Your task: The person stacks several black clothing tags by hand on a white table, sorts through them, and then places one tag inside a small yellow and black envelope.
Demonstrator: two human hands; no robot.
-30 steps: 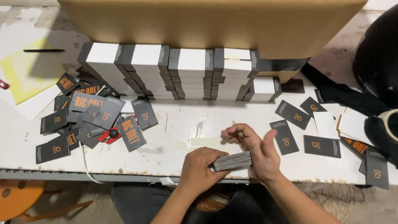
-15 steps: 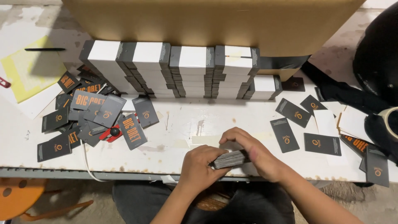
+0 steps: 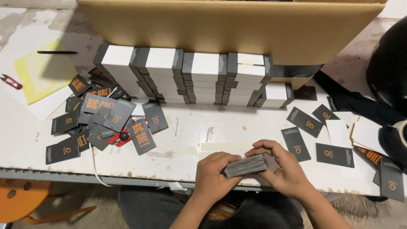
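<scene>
Both of my hands grip one stack of dark grey cards (image 3: 246, 165) just above the front edge of the white table (image 3: 186, 133). My left hand (image 3: 216, 174) clasps the stack's left end. My right hand (image 3: 283, 169) curls over its top and right end. Loose dark cards with an orange mark (image 3: 295, 143) lie flat to the right of my hands. A heap of the same dark cards (image 3: 101, 118) is spread on the left of the table.
Rows of stacked white and grey cards (image 3: 190, 78) stand along a big cardboard box (image 3: 229, 27) at the back. A red tool (image 3: 121, 138) lies in the heap. A yellow sheet (image 3: 38, 74) lies far left, a black bag (image 3: 388, 76) right, an orange stool (image 3: 29, 203) below.
My right hand, raised and apart a second ago, has come down onto the stack. Both hands now close around the cards, and the stack sits squarer between them.
</scene>
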